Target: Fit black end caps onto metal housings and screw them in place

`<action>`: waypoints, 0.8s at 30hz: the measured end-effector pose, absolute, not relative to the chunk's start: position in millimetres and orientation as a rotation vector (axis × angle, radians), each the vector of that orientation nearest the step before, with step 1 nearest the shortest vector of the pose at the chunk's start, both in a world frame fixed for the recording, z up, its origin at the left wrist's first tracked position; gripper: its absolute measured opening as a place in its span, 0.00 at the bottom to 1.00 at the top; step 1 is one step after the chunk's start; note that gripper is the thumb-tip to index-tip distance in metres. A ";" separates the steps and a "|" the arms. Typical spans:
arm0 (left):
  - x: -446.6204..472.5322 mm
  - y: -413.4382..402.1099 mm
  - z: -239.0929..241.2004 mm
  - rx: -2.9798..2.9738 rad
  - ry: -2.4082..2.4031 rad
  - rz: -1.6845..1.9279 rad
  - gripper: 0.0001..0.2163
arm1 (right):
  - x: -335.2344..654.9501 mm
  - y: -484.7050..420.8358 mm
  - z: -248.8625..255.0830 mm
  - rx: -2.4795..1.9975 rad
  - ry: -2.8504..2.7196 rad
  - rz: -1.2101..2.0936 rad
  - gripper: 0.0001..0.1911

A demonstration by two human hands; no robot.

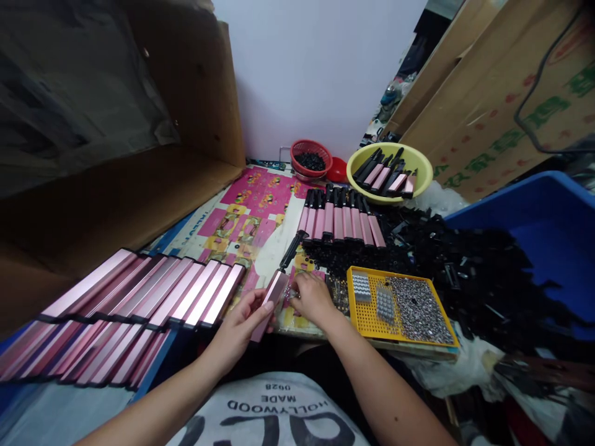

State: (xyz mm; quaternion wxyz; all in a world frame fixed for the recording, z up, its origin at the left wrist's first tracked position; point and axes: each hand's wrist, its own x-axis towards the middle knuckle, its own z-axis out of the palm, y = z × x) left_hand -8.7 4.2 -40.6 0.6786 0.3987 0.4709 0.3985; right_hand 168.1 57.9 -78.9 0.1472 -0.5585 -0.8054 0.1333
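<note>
My left hand [251, 313] is closed around a pink metallic bar [276, 286], tilted so that its black stem [292, 249] points away from me. Close beside it, my right hand [312, 297] reaches down to the tabletop with its fingers curled together. Small shiny metal bits [289, 293] lie at those fingertips; what they pinch is too small to make out. To the left, pink bars with black ends [186, 291] lie in two overlapping rows. Beyond my hands stands a row of pink bars with black stems [344, 220].
A yellow tray [372, 328] of small metal parts sits at right, near a heap of black parts [427, 254] and a blue bin [543, 217]. Behind are a yellow basin [390, 199] and a red basket [297, 152]. An open cardboard box [204, 179] stands left.
</note>
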 end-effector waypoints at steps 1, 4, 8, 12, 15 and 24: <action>-9.0 4.0 -40.9 0.892 1.065 0.897 0.15 | 169.1 58.6 -78.6 -1.588 -2.302 0.403 0.09; -9.1 2.4 -39.5 0.895 1.106 0.886 0.16 | 171.1 60.8 -74.8 -1.479 -2.091 0.632 0.05; -5.7 -1.0 -35.4 1.001 1.115 0.859 0.17 | 163.6 61.9 -59.9 -1.163 -1.353 1.093 0.04; -0.4 -3.5 -33.9 1.147 1.147 0.860 0.16 | 150.8 58.0 -47.2 -0.990 -1.067 1.125 0.07; 0.7 -5.0 -36.0 1.341 1.274 0.877 0.15 | 148.0 54.4 -49.0 -0.991 -1.046 1.088 0.06; -3.0 -5.3 -44.2 1.665 1.314 0.749 0.17 | 154.1 45.9 -56.5 -0.668 -0.731 1.632 0.17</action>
